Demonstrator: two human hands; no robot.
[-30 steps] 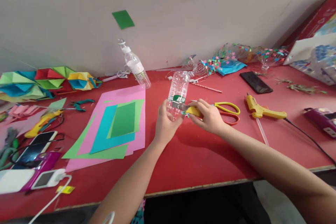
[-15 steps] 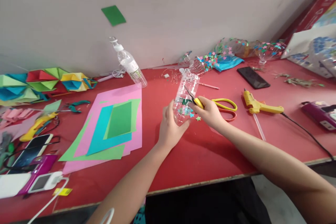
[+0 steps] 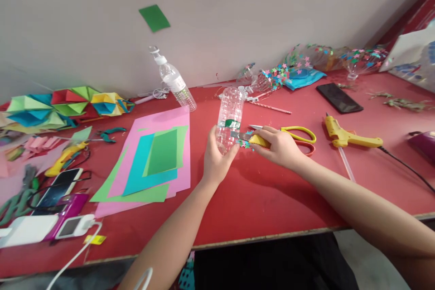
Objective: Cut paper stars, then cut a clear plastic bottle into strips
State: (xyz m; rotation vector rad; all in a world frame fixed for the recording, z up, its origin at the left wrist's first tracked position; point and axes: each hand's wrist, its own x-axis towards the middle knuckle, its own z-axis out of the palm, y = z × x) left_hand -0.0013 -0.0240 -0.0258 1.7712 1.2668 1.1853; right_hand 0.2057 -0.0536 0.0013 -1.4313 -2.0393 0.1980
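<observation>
Yellow cutter (image 3: 257,140) — partly behind right hand (image 3: 281,146)

You hold a clear, ribbed plastic bottle (image 3: 231,108) with a dark green label band bearing white characters; it lies left of the scissors with yellow and red handles (image 3: 287,129). Its rounded end faces away from you, and its near end is covered by your grip. You also hold a yellow-handled utility knife with a flat grey metal blade (image 3: 260,141), on the near-left side of the scissors. Its bared blade points left, overlapping the bottle just below the label; whether it touches, you cannot tell.
</observation>
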